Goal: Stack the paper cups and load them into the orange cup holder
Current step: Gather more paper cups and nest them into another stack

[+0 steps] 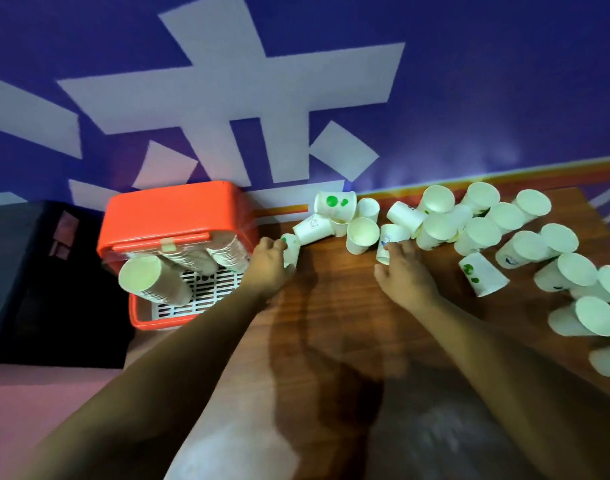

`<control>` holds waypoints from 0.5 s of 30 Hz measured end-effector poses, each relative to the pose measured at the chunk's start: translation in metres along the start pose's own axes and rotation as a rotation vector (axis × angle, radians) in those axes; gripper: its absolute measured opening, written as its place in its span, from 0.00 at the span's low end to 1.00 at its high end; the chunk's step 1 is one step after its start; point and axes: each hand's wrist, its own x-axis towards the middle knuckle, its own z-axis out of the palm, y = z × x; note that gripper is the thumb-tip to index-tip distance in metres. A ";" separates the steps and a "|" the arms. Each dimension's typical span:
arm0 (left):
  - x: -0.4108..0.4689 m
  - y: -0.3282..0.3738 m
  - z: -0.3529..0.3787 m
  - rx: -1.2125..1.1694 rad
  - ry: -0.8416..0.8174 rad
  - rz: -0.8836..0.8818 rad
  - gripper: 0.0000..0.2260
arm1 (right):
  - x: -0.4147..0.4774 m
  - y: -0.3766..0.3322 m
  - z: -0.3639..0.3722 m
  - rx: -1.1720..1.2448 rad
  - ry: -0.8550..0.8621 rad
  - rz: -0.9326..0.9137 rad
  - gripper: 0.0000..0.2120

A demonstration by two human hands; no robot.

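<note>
The orange cup holder stands at the table's left end, with stacks of white paper cups hanging from it over a white grid tray. My left hand is closed around a small paper cup with a green mark just right of the holder. My right hand grips a cup with a blue mark near the table's middle. Several loose paper cups lie and stand scattered along the back and right of the wooden table.
A dark box sits left of the holder. A blue wall with white shapes rises directly behind the table. One upturned cup with green marks stands to the right of my right hand.
</note>
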 end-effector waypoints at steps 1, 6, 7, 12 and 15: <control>0.010 -0.001 0.006 0.040 -0.018 -0.026 0.27 | 0.006 0.004 0.001 0.017 0.007 -0.012 0.24; 0.027 0.001 0.028 0.159 -0.239 -0.197 0.31 | 0.031 0.013 0.007 0.055 0.034 -0.121 0.23; 0.026 0.001 0.032 0.172 -0.265 -0.212 0.31 | 0.036 0.014 0.008 0.052 0.034 -0.137 0.22; 0.013 -0.006 0.041 0.161 -0.373 -0.126 0.40 | 0.053 0.012 0.015 0.017 0.004 -0.205 0.18; 0.005 -0.010 0.041 0.200 -0.490 0.026 0.43 | 0.060 0.010 0.019 -0.028 -0.026 -0.222 0.16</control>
